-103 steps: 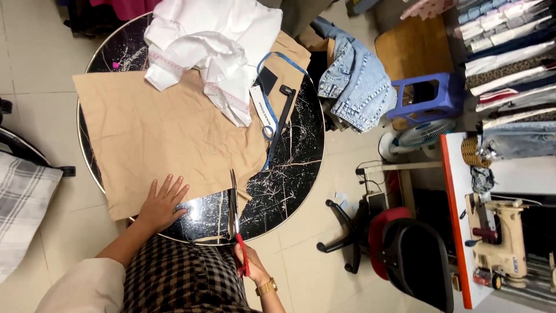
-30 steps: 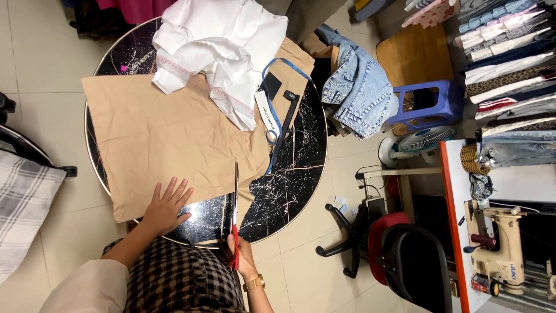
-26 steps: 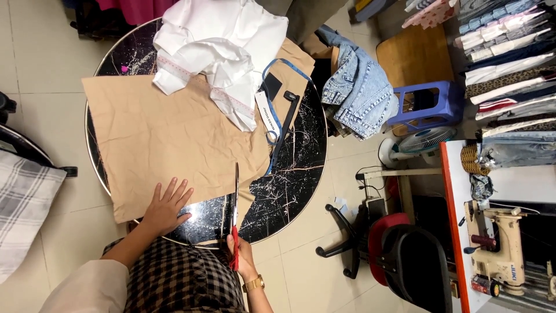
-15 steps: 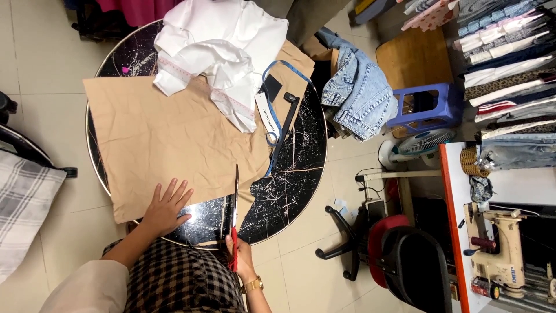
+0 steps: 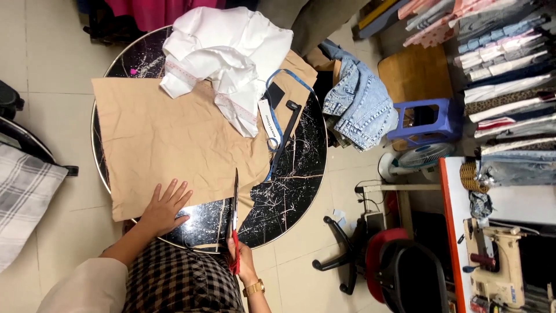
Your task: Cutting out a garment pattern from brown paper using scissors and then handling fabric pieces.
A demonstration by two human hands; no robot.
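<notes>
Two hands: left hand (image 5: pixel 161 209) on one tan cloth (image 5: pixel 174 139), right hand (image 5: pixel 242 262) gripping one scissors (image 5: pixel 234 217).

Far beyond the grip, a crumpled white cotton garment (image 5: pixel 226 52) lies at the round black marbled table's (image 5: pixel 289 185) far side — a blue measuring tape (image 5: pixel 277 119) curls just right of it. Further right, off the table, sit a faded denim jacket (image 5: pixel 356 95) and a blue plastic stool (image 5: pixel 425 119).

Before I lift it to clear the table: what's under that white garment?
The white garment lies on the tan fabric and the round black table. A pink-marked measuring strip lies across its lower folds. Anything else beneath is covered.
</notes>
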